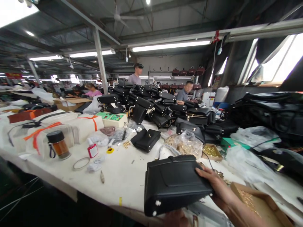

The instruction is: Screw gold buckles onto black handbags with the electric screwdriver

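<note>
A black handbag (175, 179) is held tilted above the near edge of the white table, with pale studs showing along its bottom. My right hand (211, 179) grips its right end, thumb on the side facing me. Below the bag, my left hand (176, 218) is blurred and mostly hidden, so its fingers cannot be made out. Another black bag (146, 139) lies farther back on the table. Beyond it rises a big pile of black bags (153, 104).
Boxes of small gold parts (212, 151) and copper-coloured parts (251, 201) stand right. On the left are a drink bottle (59, 145), a red-and-white bottle (92, 150), yellow tape (110, 150) and white stacks (71, 126). Several people are in the background.
</note>
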`<state>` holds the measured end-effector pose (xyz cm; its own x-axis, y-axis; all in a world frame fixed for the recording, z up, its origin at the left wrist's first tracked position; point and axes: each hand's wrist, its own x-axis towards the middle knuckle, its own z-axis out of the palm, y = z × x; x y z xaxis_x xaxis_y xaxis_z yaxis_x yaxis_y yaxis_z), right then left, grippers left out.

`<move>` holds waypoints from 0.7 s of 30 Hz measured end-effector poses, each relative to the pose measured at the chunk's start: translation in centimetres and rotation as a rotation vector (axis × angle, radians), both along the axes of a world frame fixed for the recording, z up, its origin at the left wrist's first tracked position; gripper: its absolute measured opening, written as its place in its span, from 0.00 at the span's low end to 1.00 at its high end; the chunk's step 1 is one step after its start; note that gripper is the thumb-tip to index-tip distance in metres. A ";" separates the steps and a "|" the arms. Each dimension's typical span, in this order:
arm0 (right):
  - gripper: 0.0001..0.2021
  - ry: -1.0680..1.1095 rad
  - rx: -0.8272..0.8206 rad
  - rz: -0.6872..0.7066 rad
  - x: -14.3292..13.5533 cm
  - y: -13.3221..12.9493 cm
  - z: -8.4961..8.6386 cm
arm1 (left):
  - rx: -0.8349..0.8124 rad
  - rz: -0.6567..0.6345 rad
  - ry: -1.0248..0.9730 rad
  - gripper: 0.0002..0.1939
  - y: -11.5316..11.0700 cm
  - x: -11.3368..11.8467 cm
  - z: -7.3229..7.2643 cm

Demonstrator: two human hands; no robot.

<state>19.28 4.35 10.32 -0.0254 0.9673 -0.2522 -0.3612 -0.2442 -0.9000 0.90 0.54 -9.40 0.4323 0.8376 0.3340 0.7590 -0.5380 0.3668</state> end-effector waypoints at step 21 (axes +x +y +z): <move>0.16 -1.155 1.612 -0.305 3.9 -11.6 7.3 | -0.033 0.044 -0.120 0.16 -2.4 -0.4 5.3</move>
